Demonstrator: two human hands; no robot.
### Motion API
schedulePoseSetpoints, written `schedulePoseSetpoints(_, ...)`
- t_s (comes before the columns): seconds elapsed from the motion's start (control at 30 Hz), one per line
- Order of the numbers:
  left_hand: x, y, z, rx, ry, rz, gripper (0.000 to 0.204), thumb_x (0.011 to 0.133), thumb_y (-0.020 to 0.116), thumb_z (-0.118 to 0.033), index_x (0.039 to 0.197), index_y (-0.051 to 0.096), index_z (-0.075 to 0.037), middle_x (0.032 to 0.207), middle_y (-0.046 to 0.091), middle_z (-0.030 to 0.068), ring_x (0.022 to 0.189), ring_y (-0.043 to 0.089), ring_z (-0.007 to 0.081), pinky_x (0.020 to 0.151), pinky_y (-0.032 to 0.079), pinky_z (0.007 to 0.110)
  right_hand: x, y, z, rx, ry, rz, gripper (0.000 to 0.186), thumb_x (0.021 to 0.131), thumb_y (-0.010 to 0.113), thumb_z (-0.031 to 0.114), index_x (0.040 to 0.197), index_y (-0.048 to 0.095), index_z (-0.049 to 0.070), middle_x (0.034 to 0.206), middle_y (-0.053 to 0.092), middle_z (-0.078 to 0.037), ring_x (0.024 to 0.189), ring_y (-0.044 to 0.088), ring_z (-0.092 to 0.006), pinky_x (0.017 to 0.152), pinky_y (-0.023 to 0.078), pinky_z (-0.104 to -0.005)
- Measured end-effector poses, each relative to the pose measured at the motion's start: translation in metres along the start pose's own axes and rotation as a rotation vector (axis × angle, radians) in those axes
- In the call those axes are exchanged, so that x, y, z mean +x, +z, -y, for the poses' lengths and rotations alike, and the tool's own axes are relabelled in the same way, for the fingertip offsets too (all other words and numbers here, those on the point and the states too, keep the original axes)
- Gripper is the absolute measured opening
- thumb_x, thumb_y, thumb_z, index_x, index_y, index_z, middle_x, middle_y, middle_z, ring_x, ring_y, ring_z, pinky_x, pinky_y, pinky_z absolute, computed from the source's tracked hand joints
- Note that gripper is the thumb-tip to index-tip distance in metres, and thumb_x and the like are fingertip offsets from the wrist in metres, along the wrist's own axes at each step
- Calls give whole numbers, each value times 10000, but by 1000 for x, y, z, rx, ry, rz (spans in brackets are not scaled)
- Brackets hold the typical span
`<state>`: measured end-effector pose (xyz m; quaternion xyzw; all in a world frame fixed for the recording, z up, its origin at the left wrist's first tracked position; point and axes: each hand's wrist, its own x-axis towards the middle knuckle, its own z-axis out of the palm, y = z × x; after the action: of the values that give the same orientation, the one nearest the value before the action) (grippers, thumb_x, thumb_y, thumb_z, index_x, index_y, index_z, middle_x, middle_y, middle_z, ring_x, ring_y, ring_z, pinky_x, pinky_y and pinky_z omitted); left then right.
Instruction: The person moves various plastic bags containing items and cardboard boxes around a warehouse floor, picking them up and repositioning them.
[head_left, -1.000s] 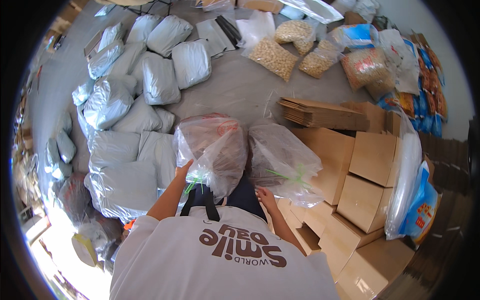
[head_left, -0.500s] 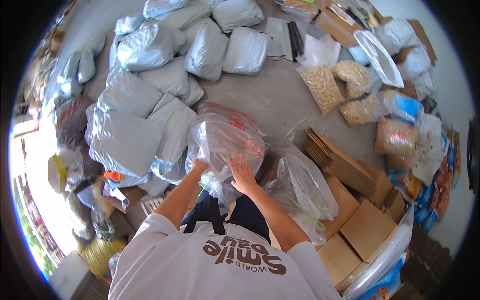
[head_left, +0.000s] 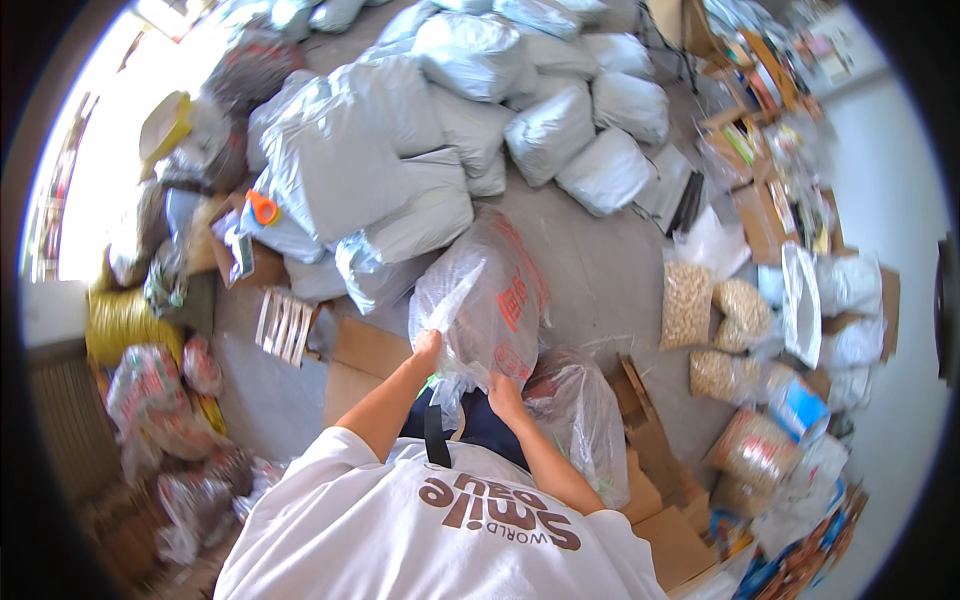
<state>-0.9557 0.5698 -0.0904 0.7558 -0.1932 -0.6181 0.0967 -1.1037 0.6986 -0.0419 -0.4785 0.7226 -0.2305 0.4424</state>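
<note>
A large clear plastic bag [head_left: 483,290] with red print stands in front of me, full and upright, its contents blurred through the film. My left hand [head_left: 428,346] is closed on the film at the bag's near left side. At its near right edge my right hand [head_left: 506,392] has its fingers closed on the plastic. Gathered film and a bit of green tie show between my hands. Just right of it, a second clear plastic bag [head_left: 590,420] leans beside my right forearm.
Grey mailing parcels [head_left: 345,165] are heaped beyond and to the left. Bags of pale puffed snacks [head_left: 687,305] lie to the right. Folded cardboard [head_left: 655,480] sits near my right arm, with a white slatted rack [head_left: 285,325] and a cardboard box [head_left: 365,360] at left.
The view has turned leftward, so the surroundings sit further right. My right hand lay spread on the bag and has now closed on its near edge. My left hand still holds the film.
</note>
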Motion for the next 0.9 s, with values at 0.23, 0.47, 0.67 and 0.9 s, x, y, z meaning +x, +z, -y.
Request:
schedulePoseSetpoints(0.23,-89,-10,5,-550,-206,180,273,699,329,-109,880,492,15,786,507,143,718,502,270,646,400,416,-42,-30,33,-14,-59,28,180,705,458,77,859,527,13,771,542,-196,781,517,-322,660,391,-351)
schedulePoseSetpoints(0.47,-137,-41,-7,-792,-331,408,399,755,227,-158,1063,429,-4,1067,454,154,978,435,289,860,301,413,-52,-60,84,147,-63,148,204,690,421,132,764,522,-29,688,544,-166,642,513,-287,585,382,-330)
schedulePoseSetpoints(0.67,-206,-113,-24,-1026,-252,413,383,792,216,-163,1069,431,-9,1087,443,152,988,428,286,872,290,429,-53,-16,87,40,-316,8,242,675,361,129,758,522,-32,630,529,-153,605,508,-243,562,382,-315)
schedulePoseSetpoints(0.9,-245,-155,-31,-1124,-370,288,305,700,269,-61,934,444,28,866,492,165,802,475,282,758,361,437,-67,-38,183,107,-229,230,200,673,363,108,679,487,-48,545,474,-94,532,444,-166,506,346,-272)
